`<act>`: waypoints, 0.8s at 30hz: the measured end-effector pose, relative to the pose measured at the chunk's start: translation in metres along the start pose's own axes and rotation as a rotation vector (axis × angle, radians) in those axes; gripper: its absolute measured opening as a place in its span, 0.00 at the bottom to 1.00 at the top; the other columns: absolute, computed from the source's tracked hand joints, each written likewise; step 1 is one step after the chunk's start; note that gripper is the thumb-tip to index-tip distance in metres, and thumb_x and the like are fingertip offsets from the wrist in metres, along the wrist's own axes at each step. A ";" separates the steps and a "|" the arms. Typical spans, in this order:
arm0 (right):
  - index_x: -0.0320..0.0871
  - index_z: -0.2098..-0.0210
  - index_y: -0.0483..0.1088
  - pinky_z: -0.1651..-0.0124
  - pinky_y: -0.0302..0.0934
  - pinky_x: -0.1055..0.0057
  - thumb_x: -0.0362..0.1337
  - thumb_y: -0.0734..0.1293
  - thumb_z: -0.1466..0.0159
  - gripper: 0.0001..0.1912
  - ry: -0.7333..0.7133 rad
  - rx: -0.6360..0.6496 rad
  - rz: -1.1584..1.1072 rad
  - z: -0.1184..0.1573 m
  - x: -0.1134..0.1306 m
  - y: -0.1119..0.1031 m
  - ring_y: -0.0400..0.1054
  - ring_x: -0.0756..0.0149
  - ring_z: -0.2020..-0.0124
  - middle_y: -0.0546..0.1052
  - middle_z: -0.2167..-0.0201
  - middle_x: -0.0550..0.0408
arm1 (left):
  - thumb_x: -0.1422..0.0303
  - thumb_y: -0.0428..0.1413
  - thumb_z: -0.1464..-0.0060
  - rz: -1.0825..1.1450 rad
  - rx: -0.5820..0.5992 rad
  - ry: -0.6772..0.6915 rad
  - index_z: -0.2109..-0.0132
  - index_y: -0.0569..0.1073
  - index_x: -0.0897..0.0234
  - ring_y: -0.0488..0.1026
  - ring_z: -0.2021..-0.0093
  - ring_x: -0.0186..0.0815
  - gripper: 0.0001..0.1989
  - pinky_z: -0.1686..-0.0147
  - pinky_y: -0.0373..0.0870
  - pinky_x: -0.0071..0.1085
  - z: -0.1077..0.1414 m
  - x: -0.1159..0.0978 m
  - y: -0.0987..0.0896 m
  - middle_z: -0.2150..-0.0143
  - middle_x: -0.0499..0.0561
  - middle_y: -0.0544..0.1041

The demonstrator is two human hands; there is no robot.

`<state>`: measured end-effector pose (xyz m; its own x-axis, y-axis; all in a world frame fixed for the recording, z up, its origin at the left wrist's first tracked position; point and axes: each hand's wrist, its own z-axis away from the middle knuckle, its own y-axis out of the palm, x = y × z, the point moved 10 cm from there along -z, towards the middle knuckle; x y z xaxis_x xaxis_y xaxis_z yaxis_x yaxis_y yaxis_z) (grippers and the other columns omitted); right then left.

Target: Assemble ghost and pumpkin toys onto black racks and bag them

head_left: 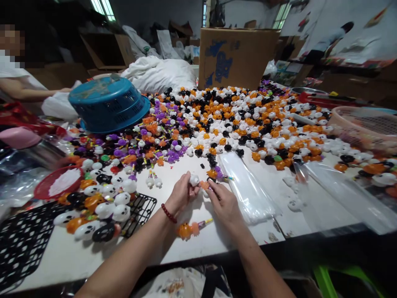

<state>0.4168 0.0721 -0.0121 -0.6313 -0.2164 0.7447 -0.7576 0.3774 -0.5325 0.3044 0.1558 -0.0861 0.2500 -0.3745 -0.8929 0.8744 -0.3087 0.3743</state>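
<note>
The left hand (181, 193) pinches a white ghost head (194, 179); the right hand (223, 203) grips an orange piece (204, 185) close against it, probably for joining; both are above the white table (198, 245).

Dim room, glare on plastic, blurred edges

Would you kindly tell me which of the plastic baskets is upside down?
The blue basket on the left, rim down and base up; the red basket and the pink basket both open upward.
</note>
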 end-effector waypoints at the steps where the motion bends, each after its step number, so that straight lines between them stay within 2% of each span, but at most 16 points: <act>1: 0.41 0.45 0.72 0.48 0.66 0.58 0.40 0.59 0.29 0.18 -0.014 0.010 0.014 0.001 0.003 0.001 0.72 0.55 0.53 0.78 0.56 0.42 | 0.46 0.49 0.41 0.006 0.002 0.029 0.68 0.64 0.63 0.56 0.83 0.26 0.23 0.81 0.50 0.24 0.004 -0.002 0.001 0.83 0.42 0.63; 5: 0.44 0.44 0.72 0.51 0.67 0.60 0.39 0.58 0.29 0.18 -0.064 0.065 0.061 0.006 0.013 0.001 0.72 0.57 0.56 0.77 0.60 0.46 | 0.48 0.50 0.40 -0.013 0.002 0.074 0.63 0.62 0.61 0.62 0.79 0.27 0.20 0.78 0.56 0.24 0.017 -0.007 0.006 0.76 0.42 0.66; 9: 0.44 0.45 0.73 0.54 0.67 0.63 0.38 0.59 0.29 0.17 -0.043 0.092 0.034 0.007 0.015 -0.005 0.71 0.59 0.59 0.77 0.62 0.47 | 0.48 0.47 0.38 -0.197 -0.042 0.114 0.62 0.59 0.60 0.62 0.77 0.27 0.19 0.74 0.61 0.26 0.027 -0.014 0.008 0.74 0.41 0.65; 14: 0.44 0.54 0.75 0.55 0.67 0.67 0.37 0.62 0.31 0.11 -0.001 0.083 -0.128 0.011 0.019 0.001 0.73 0.62 0.60 0.78 0.62 0.51 | 0.48 0.44 0.37 -0.352 -0.182 0.125 0.64 0.59 0.59 0.61 0.75 0.30 0.19 0.74 0.62 0.28 0.039 -0.005 0.004 0.72 0.42 0.61; 17: 0.41 0.55 0.75 0.57 0.66 0.66 0.36 0.60 0.30 0.13 -0.026 0.031 -0.094 0.018 0.025 0.011 0.72 0.62 0.62 0.78 0.65 0.49 | 0.49 0.42 0.36 -0.426 -0.318 0.169 0.65 0.60 0.59 0.62 0.71 0.32 0.19 0.69 0.64 0.31 0.051 -0.001 -0.001 0.71 0.44 0.62; 19: 0.39 0.54 0.75 0.57 0.66 0.65 0.36 0.59 0.29 0.14 -0.037 0.012 -0.055 0.019 0.026 0.016 0.72 0.61 0.63 0.77 0.66 0.48 | 0.49 0.41 0.35 -0.482 -0.364 0.187 0.65 0.60 0.59 0.62 0.70 0.33 0.19 0.67 0.64 0.32 0.056 -0.002 -0.003 0.71 0.45 0.62; 21: 0.40 0.53 0.75 0.57 0.67 0.66 0.36 0.58 0.29 0.15 -0.037 0.020 -0.062 0.017 0.020 0.018 0.72 0.62 0.63 0.77 0.65 0.49 | 0.49 0.40 0.35 -0.559 -0.332 0.188 0.64 0.60 0.58 0.63 0.71 0.34 0.19 0.67 0.64 0.32 0.054 -0.007 -0.002 0.72 0.45 0.63; 24: 0.41 0.50 0.74 0.53 0.67 0.63 0.38 0.58 0.29 0.16 -0.059 -0.008 -0.013 0.003 0.002 0.007 0.72 0.60 0.58 0.77 0.61 0.47 | 0.54 0.38 0.33 -0.848 -0.292 0.298 0.61 0.62 0.59 0.68 0.69 0.35 0.17 0.65 0.67 0.33 0.045 -0.035 -0.004 0.69 0.48 0.68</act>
<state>0.4096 0.0710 -0.0153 -0.6306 -0.2740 0.7261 -0.7643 0.3817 -0.5198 0.2736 0.1308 -0.0449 -0.4560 0.1259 -0.8810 0.8730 -0.1293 -0.4703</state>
